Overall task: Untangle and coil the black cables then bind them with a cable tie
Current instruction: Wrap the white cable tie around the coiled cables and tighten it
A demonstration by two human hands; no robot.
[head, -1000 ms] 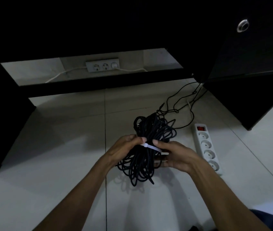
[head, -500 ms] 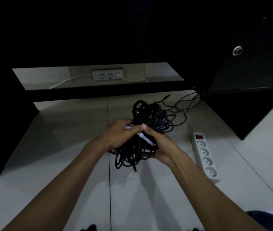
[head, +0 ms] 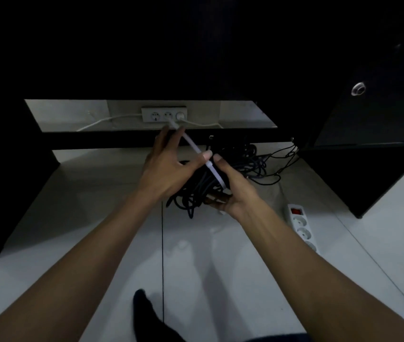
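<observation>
Left hand [head: 168, 166]: frame centre, pinching the cable tie's free tail, remaining fingers spread.
Cable tie [head: 197, 150]: white, thin, slick; drawn taut up-left, so grasp near the tip.
Black cables [head: 203, 191]: centre, held above the floor; soft, springy, probably light.
Right hand [head: 233, 191]: right of centre, clutching the bundle at the tie.

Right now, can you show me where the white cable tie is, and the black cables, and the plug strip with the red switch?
white cable tie [head: 191, 143], head view, on its long free tail.
black cables [head: 196, 191], head view, on the bundled strands between the hands.
plug strip [head: 300, 224], head view, on its white body below the red switch.
</observation>
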